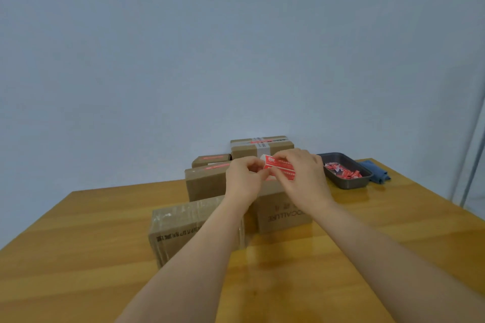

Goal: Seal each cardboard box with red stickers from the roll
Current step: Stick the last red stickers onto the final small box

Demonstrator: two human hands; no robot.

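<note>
Nearest us on the wooden table [78, 257] lies a taped box [178, 228], wrapped in clear film, with dark print on its front face; our left forearm crosses over it. Just to its right stands a second box [283, 214] with upside-down lettering on its near side, under our right wrist.

Above these two boxes we hold both hands together. Our left hand [242, 181] has its fingers curled, pinching the left end of a red sticker [279, 168]. Our right hand [304, 176] grips the same sticker from the right, fingers curled over its top edge. The sticker hangs in the air between the hands, printed side toward us, with a white corner showing at its upper left. We cannot tell whether it is still joined to a roll.

Behind the left hand sits a third box [204, 183] with a red strip on top, and behind that a low box [211, 160], also red-striped. Farthest back, against the wall, a tall box [262, 147] carries grey tape and a red strip.

To the right, a dark tray [349, 183] holds red scraps [346, 173], and a blue cloth [375, 172] lies just beyond it.
</note>
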